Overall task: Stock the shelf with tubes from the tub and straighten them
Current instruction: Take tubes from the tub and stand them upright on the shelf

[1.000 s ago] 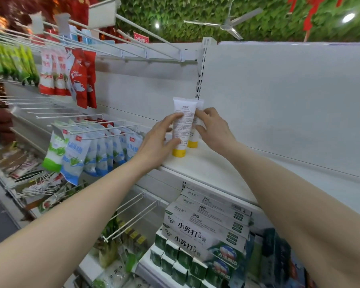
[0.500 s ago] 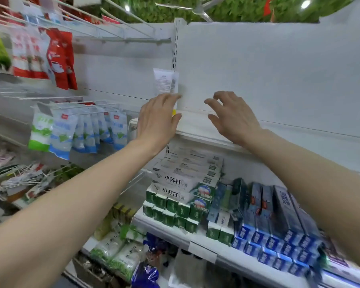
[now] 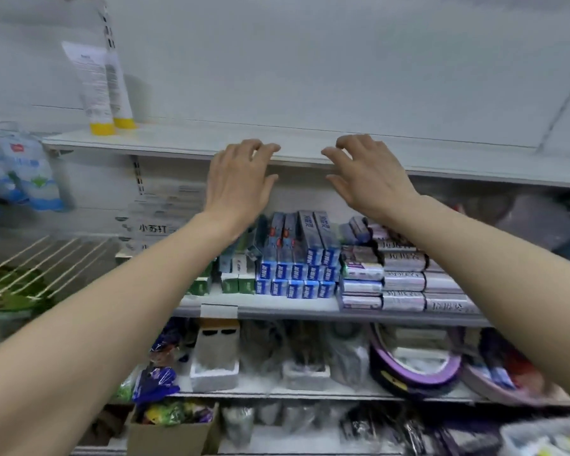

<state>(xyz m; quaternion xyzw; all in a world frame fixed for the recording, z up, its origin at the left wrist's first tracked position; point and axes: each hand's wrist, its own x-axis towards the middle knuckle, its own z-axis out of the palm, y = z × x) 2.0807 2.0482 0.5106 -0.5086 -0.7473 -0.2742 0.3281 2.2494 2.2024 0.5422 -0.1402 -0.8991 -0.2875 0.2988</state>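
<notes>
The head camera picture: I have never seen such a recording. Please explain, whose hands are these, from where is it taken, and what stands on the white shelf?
There is no machine here. A person wears one camera on the head, so you look forward and down along their own arms. The left hand and the right hand are bare, loosely curled, and hold nothing. They hover in front of the white shelf. On its left end stand two white tubes with yellow caps, cap down, side by side. The shelf below carries stacked toothpaste boxes. The picture is blurred, so small print cannot be read.

Two tubes [image 3: 94, 87] upright on shelf [image 3: 185, 139], empty hands [image 3: 241, 179] before it
</notes>
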